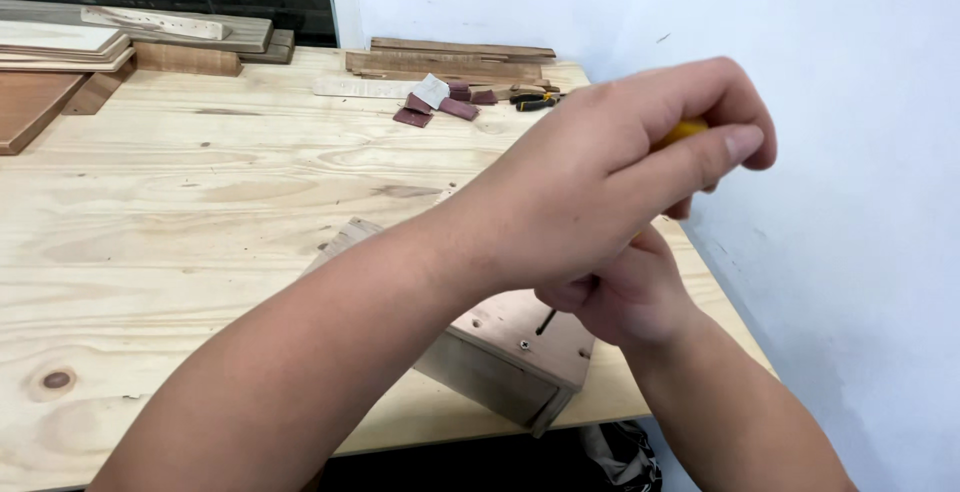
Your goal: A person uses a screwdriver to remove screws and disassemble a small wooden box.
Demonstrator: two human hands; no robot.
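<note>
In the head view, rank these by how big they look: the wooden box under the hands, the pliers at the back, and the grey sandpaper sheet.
1. wooden box, though it is nearest the camera and partly hidden by the arms
2. pliers and grey sandpaper sheet: both far back, too alike to rank

Two bare forearms, left hand (600,182) and right hand (625,297), no sleeves.

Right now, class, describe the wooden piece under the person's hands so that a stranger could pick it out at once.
Start at the pale plywood workbench and follow it to its near right corner beside the white wall. There, under the left hand and the right hand, lies a small wooden box partly over the edge. Unlike the loose boards far back, it is assembled and a dark tool shaft meets its top.
</note>
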